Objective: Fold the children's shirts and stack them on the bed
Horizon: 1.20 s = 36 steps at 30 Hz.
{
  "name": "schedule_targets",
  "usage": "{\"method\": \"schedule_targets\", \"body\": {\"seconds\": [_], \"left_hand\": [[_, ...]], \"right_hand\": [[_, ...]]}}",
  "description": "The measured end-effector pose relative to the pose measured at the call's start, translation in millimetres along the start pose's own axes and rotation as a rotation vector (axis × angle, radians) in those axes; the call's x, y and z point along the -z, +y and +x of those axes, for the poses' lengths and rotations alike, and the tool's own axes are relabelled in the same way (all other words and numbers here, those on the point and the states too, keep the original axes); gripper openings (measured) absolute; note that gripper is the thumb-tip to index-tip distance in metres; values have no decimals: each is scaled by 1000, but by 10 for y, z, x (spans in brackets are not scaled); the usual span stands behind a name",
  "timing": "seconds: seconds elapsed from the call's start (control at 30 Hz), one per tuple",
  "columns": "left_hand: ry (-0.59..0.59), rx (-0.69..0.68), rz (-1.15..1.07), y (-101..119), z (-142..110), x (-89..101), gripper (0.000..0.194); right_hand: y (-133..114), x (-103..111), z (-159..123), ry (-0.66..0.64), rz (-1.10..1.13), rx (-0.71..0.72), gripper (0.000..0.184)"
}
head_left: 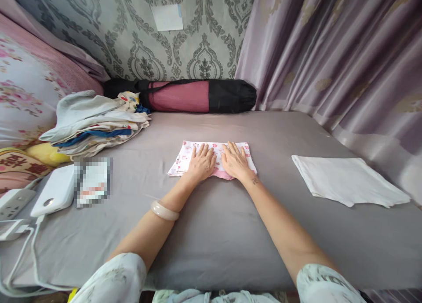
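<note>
A folded white garment with a pink and red print (pixel 183 158) lies flat on the grey sheet, a pink edge showing at its near side. My left hand (pixel 202 162) rests palm down on its left half, fingers stretched out. On the right half lies my right hand (pixel 234 161), also flat with the fingers a little apart. Both hands press on the cloth without gripping it, and they hide part of its middle. A pale bangle (pixel 165 210) sits on my left forearm.
A white folded garment (pixel 346 180) lies at the right. At the left are a pile of clothes (pixel 95 122), a white power bank (pixel 54 191) with cables, a power strip (pixel 16 202) and a blurred-out item (pixel 94 182). A rolled mat (pixel 180 96) lies along the wall.
</note>
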<state>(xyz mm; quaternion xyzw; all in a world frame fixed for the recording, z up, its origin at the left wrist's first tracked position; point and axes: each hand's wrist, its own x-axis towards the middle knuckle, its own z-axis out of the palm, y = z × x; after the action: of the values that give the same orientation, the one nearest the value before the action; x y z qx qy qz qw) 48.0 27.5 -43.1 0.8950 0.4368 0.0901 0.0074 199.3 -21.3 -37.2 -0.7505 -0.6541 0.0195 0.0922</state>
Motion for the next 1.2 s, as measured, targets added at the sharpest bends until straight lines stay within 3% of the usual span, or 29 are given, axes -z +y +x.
{"method": "schedule_targets", "body": {"seconds": [0.2, 0.43, 0.67, 0.87, 1.2], "left_hand": [[-44, -23, 18, 47, -12, -131, 53], [-42, -32, 4, 37, -12, -97, 55], [129, 29, 2, 10, 29, -33, 52], [-53, 72, -20, -33, 68, -81, 54], [-34, 66, -26, -36, 68, -102, 53]], "right_hand": [[-12, -133, -4, -28, 1, -19, 55], [-23, -66, -11, -47, 2, -24, 55], [-186, 81, 45, -64, 22, 6, 56], [-315, -67, 59, -65, 32, 20, 56], [-309, -84, 54, -71, 21, 18, 56]]}}
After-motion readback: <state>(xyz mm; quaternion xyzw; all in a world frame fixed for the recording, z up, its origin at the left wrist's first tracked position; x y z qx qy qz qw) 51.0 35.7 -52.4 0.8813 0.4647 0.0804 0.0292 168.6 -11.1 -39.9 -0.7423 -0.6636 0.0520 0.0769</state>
